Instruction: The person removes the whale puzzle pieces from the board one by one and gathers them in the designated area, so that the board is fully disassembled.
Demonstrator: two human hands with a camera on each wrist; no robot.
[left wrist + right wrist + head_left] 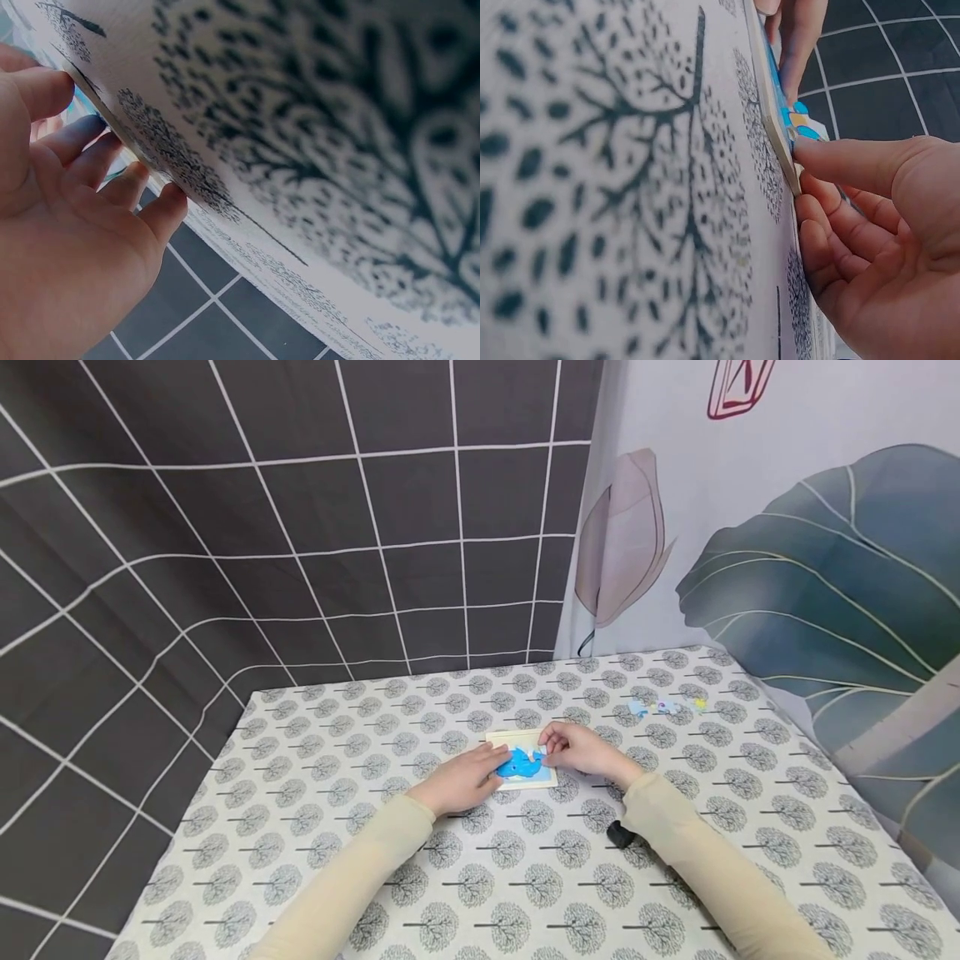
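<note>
A small wooden puzzle board (531, 784) with a pale frame lies flat on the table, a blue whale-like picture (519, 766) across its middle. On its left side my left hand (467, 777) rests with fairly straight fingers on the board and the blue part. My right hand (573, 749) is at the right edge, where its thumb and curled fingers pinch a small puzzle piece. In the right wrist view, blue and white puzzle pieces (807, 129) stick up beside that thumb; the fingers partly hide them. The left wrist view shows the left fingers (161, 214) along the board's edge.
Several loose puzzle pieces (664, 707) lie toward the back right of the table. A small black object (619, 835) sits by the right sleeve. The tree-print tablecloth (315, 860) meets a dark gridded curtain (405, 502) and a floral curtain (825, 577) behind.
</note>
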